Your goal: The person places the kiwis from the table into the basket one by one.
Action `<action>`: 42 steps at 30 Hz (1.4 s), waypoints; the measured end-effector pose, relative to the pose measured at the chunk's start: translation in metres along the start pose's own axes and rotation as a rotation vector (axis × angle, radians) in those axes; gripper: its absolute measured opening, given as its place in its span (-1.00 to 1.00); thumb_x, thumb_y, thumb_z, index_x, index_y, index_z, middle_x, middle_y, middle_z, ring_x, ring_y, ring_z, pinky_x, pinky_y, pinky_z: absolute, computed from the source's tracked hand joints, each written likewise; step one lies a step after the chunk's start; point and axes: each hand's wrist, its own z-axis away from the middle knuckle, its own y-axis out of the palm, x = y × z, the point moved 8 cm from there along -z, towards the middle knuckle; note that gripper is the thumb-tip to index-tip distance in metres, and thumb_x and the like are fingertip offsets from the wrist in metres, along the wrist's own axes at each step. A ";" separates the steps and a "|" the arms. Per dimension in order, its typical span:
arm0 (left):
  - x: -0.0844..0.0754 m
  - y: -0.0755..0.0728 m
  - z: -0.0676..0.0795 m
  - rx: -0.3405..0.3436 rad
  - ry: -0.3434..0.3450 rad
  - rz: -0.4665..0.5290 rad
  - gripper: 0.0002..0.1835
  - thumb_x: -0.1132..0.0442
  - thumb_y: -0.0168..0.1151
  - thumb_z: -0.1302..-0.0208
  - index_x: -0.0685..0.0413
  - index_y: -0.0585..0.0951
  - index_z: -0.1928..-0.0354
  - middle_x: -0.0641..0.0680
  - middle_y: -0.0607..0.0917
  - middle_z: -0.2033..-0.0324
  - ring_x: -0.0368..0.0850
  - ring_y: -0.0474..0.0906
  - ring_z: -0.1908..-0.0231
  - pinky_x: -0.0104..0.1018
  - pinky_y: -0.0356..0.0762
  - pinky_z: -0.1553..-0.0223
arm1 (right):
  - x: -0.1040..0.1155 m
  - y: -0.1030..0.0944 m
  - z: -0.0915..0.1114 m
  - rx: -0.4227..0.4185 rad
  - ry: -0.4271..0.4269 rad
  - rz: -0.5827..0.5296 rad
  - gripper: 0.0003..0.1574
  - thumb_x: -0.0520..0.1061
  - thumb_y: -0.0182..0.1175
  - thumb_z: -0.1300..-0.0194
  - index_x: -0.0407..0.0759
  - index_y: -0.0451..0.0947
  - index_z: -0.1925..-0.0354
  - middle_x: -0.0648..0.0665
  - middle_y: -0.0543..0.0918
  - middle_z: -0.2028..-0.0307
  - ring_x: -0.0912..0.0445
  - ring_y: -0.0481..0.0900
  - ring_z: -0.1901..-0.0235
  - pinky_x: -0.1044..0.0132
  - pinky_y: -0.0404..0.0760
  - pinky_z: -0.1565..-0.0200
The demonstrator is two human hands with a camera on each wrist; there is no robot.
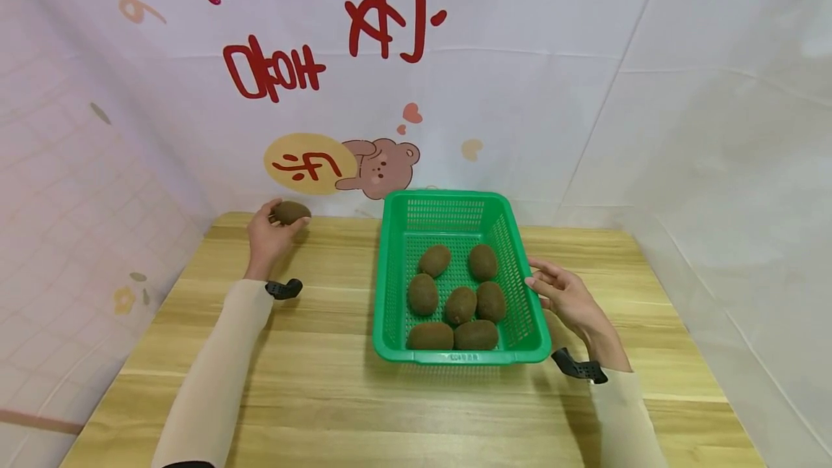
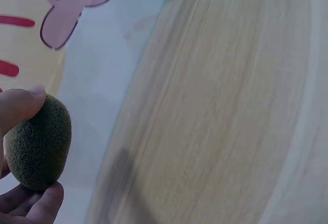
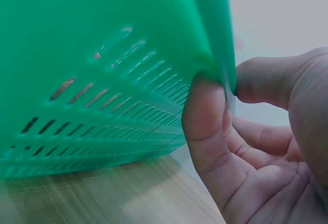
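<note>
A brown fuzzy kiwi (image 1: 292,212) is held between the thumb and fingers of my left hand (image 1: 269,237), near the table's back left corner. The left wrist view shows the same kiwi (image 2: 41,142) with the thumb on top and fingers beneath. Right of it stands a green plastic basket (image 1: 462,357) with slotted walls and several kiwis (image 1: 460,305) lying in it. My right hand (image 1: 565,298) pinches the basket's right rim; in the right wrist view the thumb (image 3: 264,80) is on one side of the rim and a finger under it.
The wooden table (image 1: 312,396) carries the basket. A white printed cloth (image 1: 520,92) with red characters and a cartoon bear (image 1: 383,168) hangs behind the table's back edge, and cloth also hangs along both sides. Each wrist wears a black strap (image 1: 284,289).
</note>
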 end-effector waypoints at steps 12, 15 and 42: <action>-0.022 0.006 0.018 0.031 0.078 0.021 -0.10 -0.02 0.51 -0.22 0.16 0.34 -0.50 0.32 0.45 -0.36 0.25 0.46 -0.32 0.12 0.52 -0.31 | -0.002 -0.001 -0.002 0.009 -0.012 -0.014 -0.10 0.07 0.21 -0.51 -0.17 0.10 -0.59 0.03 0.53 0.15 0.23 0.49 0.18 0.33 0.66 0.10; -0.029 0.008 0.021 0.041 0.084 0.038 -0.09 -0.04 0.53 -0.19 0.13 0.36 -0.50 0.30 0.45 -0.36 0.24 0.47 -0.32 0.10 0.53 -0.30 | -0.003 -0.002 -0.002 0.004 -0.010 0.003 -0.10 0.08 0.21 -0.51 -0.16 0.10 -0.59 0.04 0.53 0.15 0.23 0.49 0.16 0.34 0.64 0.07; -0.137 0.031 0.078 0.168 0.200 0.216 -0.24 0.34 0.51 -0.18 0.24 0.43 -0.42 0.31 0.48 -0.33 0.23 0.46 -0.33 0.15 0.48 -0.33 | -0.001 -0.001 -0.002 0.015 -0.015 0.005 -0.12 0.08 0.21 -0.51 -0.17 0.11 -0.59 0.04 0.53 0.16 0.22 0.49 0.17 0.33 0.65 0.08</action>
